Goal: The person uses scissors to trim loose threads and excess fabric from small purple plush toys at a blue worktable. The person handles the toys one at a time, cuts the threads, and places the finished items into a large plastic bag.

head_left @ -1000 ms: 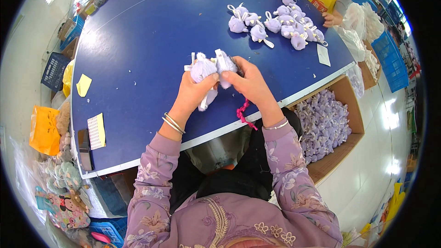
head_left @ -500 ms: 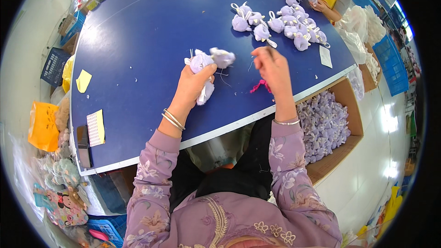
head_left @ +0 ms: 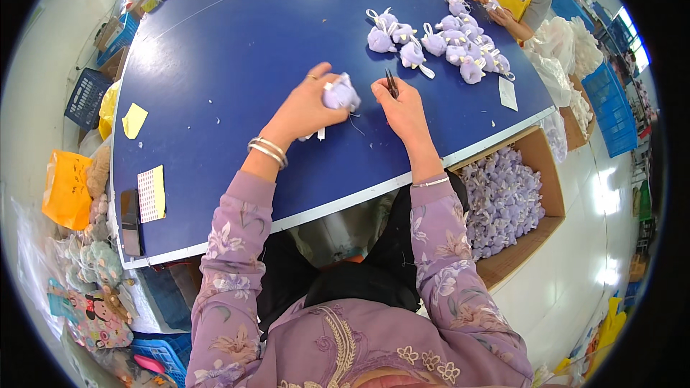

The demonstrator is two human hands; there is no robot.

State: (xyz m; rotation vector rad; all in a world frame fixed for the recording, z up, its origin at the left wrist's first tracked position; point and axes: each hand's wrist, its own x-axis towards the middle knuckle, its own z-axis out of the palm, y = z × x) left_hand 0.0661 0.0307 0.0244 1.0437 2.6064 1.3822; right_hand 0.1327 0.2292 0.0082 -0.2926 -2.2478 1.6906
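Note:
My left hand (head_left: 300,109) is closed around a small lilac plush toy (head_left: 341,92). Its fluffy end sticks out past the thumb, with loose threads trailing below it. More white and lilac material shows under the palm, mostly covered by the hand. In my right hand (head_left: 407,113) is a pair of dark thread snips (head_left: 391,83), gripped with the two pointed tips facing away from me. The tips are a short way right of the toy and do not touch it. The handles are hidden in the fist.
Finished-looking lilac plush toys (head_left: 453,39) lie in a pile on the blue table (head_left: 237,50). Beyond them a co-worker's hands (head_left: 496,11) hold another. A cardboard box (head_left: 550,179) full of lilac pieces stands right. A phone (head_left: 130,223) and sticker sheet (head_left: 151,194) lie left.
My right hand has picked up the thread snips; the pink cord beside it on the table is out of sight. My left hand has turned over and shifted slightly with the toy.

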